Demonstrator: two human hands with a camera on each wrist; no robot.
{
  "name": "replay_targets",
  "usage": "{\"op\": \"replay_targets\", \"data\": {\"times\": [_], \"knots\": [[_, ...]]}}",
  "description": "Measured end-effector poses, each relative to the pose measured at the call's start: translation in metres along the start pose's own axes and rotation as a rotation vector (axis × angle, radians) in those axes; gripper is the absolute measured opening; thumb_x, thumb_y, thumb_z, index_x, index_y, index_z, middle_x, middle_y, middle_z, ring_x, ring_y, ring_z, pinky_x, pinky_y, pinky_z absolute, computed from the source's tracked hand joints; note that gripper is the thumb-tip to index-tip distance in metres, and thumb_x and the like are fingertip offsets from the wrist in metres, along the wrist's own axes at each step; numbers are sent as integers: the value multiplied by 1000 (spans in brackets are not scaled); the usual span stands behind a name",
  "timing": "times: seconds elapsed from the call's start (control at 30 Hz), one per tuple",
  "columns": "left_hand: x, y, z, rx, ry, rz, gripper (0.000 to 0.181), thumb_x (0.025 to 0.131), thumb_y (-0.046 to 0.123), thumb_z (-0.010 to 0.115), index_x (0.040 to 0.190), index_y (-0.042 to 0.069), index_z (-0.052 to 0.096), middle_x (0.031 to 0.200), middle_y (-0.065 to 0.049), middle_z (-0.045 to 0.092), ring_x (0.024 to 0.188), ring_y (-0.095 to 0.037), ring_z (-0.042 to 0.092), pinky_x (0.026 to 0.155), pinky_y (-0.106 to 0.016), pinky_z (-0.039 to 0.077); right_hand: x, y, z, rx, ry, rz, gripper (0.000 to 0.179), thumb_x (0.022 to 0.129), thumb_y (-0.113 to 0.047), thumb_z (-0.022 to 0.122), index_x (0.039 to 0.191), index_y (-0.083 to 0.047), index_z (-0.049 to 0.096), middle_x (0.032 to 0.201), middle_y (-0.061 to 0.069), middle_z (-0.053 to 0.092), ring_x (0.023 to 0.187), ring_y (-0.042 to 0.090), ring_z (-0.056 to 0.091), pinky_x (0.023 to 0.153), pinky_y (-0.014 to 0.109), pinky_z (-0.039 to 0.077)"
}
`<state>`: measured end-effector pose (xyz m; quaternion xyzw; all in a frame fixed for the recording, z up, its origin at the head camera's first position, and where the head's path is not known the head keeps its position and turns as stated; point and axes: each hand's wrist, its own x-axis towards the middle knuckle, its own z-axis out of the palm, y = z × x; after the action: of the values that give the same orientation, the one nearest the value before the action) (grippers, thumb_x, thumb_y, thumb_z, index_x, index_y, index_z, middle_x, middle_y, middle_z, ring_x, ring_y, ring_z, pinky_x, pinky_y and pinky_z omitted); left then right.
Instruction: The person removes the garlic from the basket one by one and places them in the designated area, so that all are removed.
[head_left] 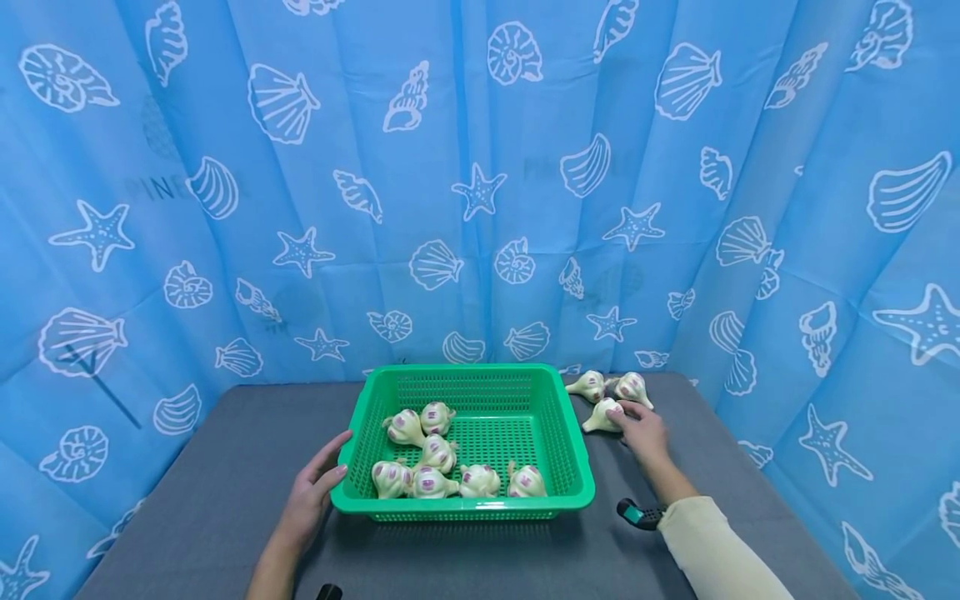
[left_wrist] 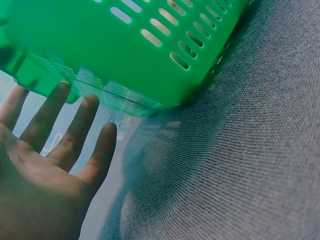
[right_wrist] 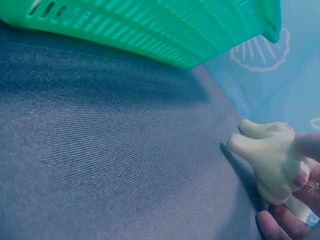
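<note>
A green plastic basket (head_left: 465,504) with slotted walls stands mid-table, several garlic bulbs (head_left: 438,452) lying inside, mostly toward its left and near side. At its left rim is my left hand (head_left: 306,492), fingers fairly straight and spread; the left wrist view shows the palm (left_wrist: 45,185) beside the basket wall (left_wrist: 125,55). Right of the basket, my right hand (head_left: 643,433) pinches a white, purple-marked garlic bulb (head_left: 602,416) between thumb and fingers. In the right wrist view this bulb (right_wrist: 275,165) has its stem pointing left, low over the cloth.
Two more garlic bulbs, one nearer the basket (head_left: 590,386) and one farther right (head_left: 632,389), lie just behind the right hand. Grey cloth (head_left: 225,467) covers the table. A blue curtain (head_left: 480,208) with white shell prints hangs behind and at both sides.
</note>
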<state>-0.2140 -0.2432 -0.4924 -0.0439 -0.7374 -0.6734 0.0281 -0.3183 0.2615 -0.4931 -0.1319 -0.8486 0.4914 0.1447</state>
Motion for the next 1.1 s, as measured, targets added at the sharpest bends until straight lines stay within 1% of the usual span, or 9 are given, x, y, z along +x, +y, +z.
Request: {"op": "replay_targets", "data": {"times": [0.1,0.2,0.27,0.33,0.43,0.53,0.63,0.87,1.1], "knots": [[1,-2,0,-3,0,6,53,102,23,51,151,11,35,153,-19,29,120,-4,43,89,-18,43,2,2,2,-14,-1,-5,41,90,-25,71,120,2,66,119,24,63,65,9,56,57,24,46],[1,-4,-1,-12,-6,27,52,103,21,50,151,10,34,152,-20,30,118,1,45,89,-18,43,3,3,4,-19,-3,-16,40,90,-23,71,121,2,65,121,23,62,78,20,62,64,28,47],[1,-5,-2,-17,-14,47,52,103,20,49,151,9,34,152,-21,30,116,4,46,89,-19,43,4,3,4,-19,-5,-29,41,90,-22,70,122,3,64,122,24,61,94,30,62,75,36,48],[1,-6,-2,-24,-21,61,51,103,19,48,151,8,33,152,-22,29,116,5,46,89,-19,43,4,2,5,-11,-6,-44,41,90,-20,70,124,4,63,123,25,61,108,37,57,85,42,46],[1,-6,-3,-28,-20,70,51,103,18,48,151,7,33,152,-22,29,116,5,46,89,-18,43,5,1,5,5,-18,-66,47,91,-18,69,132,2,57,127,25,58,117,40,53,95,48,40],[1,-6,-3,-26,-18,74,51,103,18,48,151,7,34,152,-22,29,117,5,45,89,-18,43,5,2,6,11,-20,-76,56,91,-17,69,140,0,49,128,26,56,118,41,54,95,48,42],[1,-6,-2,-20,-17,78,51,104,18,47,151,7,34,152,-22,29,117,5,45,89,-18,43,5,3,6,13,-13,-80,61,91,-17,70,144,-2,45,128,28,56,118,42,53,94,50,43],[0,-6,-2,-21,-10,72,51,103,19,48,151,8,34,152,-21,30,116,5,46,88,-18,43,5,11,5,47,-28,-89,62,92,-18,68,147,-5,42,131,29,53,120,43,52,95,50,42],[0,-6,-2,-22,-14,76,51,104,18,47,151,7,34,151,-22,30,116,4,47,88,-19,44,3,15,1,50,-71,-45,64,94,-26,66,150,-13,39,138,27,46,123,41,48,94,51,41]]}}
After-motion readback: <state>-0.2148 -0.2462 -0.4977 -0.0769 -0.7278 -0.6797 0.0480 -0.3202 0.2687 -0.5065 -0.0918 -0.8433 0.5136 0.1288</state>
